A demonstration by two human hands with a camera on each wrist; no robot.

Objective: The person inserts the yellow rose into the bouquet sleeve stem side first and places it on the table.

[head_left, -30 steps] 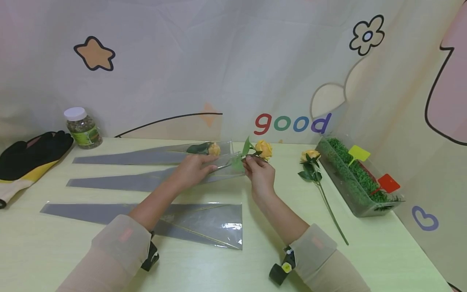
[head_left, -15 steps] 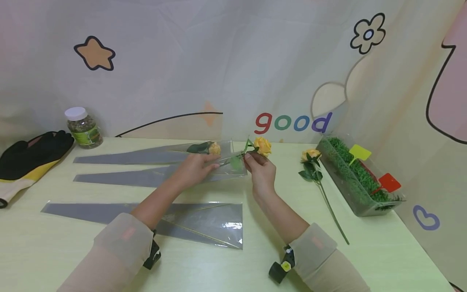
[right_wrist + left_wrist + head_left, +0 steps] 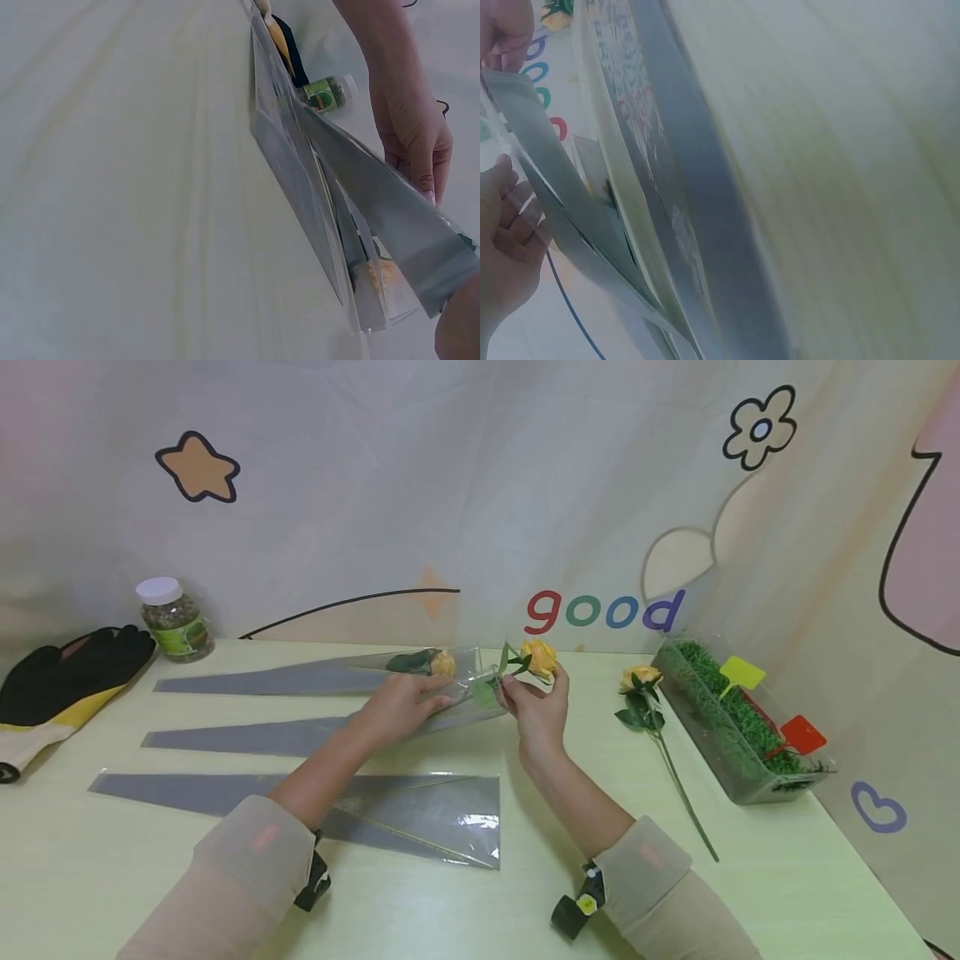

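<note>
In the head view my left hand (image 3: 405, 703) grips a grey-backed clear flower sleeve (image 3: 307, 737) near its wide end. A yellow artificial rose (image 3: 538, 658) lies in its mouth, bloom outside and a leaf showing through the film. My right hand (image 3: 538, 710) pinches the mouth's edge between thumb and finger, and another finger reaches up to the bloom. Left wrist view: the sleeve (image 3: 577, 217) runs up to the right hand (image 3: 506, 37), and the left hand (image 3: 510, 247) is curled at its side. Right wrist view: the left thumb presses the raised sleeve (image 3: 397, 214).
Behind lies another sleeve (image 3: 232, 682) with a rose (image 3: 442, 663) inside; a flat sleeve (image 3: 427, 814) is in front. To the right are a loose rose (image 3: 640, 679) and a grass planter (image 3: 750, 777). A jar (image 3: 177, 622) and gloves (image 3: 75, 685) stand back left.
My right fingers have spread from the rose stem, with thumb at the sleeve's mouth and one finger up by the bloom. The left hand stays nearly in place; the sleeve's narrow end shifts slightly.
</note>
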